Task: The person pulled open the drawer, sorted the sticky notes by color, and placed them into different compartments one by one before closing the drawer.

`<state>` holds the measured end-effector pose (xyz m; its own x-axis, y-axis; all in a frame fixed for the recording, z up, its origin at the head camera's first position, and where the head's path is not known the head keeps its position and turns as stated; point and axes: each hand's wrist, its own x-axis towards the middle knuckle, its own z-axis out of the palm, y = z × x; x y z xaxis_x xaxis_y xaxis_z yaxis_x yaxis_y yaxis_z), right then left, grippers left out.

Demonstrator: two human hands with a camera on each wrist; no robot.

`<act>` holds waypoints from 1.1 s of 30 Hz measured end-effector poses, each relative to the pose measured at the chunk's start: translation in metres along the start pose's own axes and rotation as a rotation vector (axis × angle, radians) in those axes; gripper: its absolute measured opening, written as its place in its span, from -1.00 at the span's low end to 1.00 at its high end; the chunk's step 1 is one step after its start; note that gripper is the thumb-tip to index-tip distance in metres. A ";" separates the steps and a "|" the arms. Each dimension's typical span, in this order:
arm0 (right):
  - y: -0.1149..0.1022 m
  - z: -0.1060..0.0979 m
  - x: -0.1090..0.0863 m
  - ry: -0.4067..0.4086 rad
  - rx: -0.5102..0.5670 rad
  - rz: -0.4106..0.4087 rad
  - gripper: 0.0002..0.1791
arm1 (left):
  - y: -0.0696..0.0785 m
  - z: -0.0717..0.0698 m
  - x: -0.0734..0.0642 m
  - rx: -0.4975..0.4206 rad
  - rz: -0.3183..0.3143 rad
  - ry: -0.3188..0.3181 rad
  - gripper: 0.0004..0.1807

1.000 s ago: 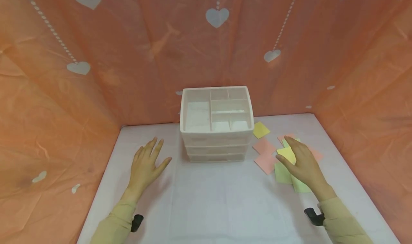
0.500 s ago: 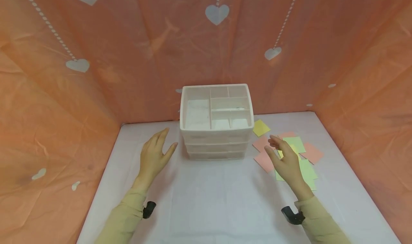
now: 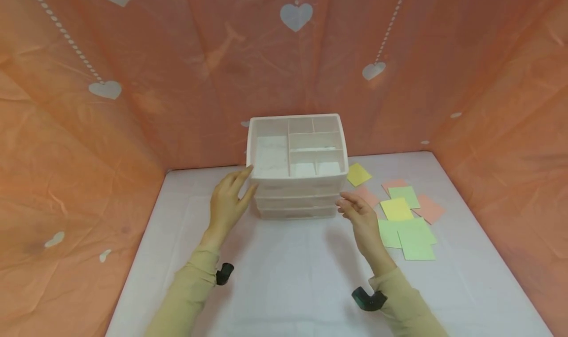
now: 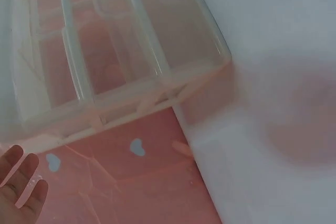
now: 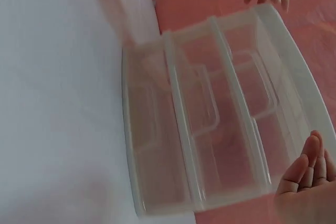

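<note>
A white plastic drawer organizer (image 3: 297, 178) stands at the back middle of the table, its drawers closed and its top split into compartments. My left hand (image 3: 227, 201) is at its left side, fingertips right at the top rim's front left corner. In the head view, my right hand (image 3: 361, 221) hovers by the front right corner of the drawers, fingers loosely bent and holding nothing. The right wrist view shows the see-through drawer fronts (image 5: 199, 114) with the right fingers (image 5: 296, 169) close to the top part. Only a few left fingers (image 4: 34, 200) show in the left wrist view.
Pink, green and yellow sticky notes (image 3: 417, 238) lie spread over the right of the white table (image 3: 284, 278). One yellow note (image 3: 358, 174) lies right beside the organizer. Orange cloth (image 3: 204, 80) with white hearts hangs behind and on both sides.
Both hands have moved inward to the organizer, the left to its left side and the right away from over the sticky notes. The organizer and notes have stayed in place.
</note>
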<state>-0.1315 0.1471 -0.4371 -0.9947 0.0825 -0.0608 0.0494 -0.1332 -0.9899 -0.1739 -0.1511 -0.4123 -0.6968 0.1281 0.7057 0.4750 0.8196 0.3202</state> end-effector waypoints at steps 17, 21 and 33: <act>0.025 0.045 0.006 -0.044 0.259 0.200 -0.70 | 0.008 0.013 0.004 -0.065 -0.143 -0.088 -0.72; 0.029 0.052 0.009 -0.044 0.273 0.217 -0.75 | 0.011 0.013 0.005 -0.079 -0.154 -0.078 -0.72; 0.031 0.065 0.015 -0.060 0.298 0.248 -0.65 | 0.013 0.013 0.001 -0.103 -0.118 -0.032 -0.73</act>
<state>-0.1505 0.0800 -0.4607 -0.9598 -0.0446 -0.2771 0.2694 -0.4237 -0.8648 -0.1755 -0.1332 -0.4153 -0.7668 0.0532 0.6397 0.4404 0.7686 0.4640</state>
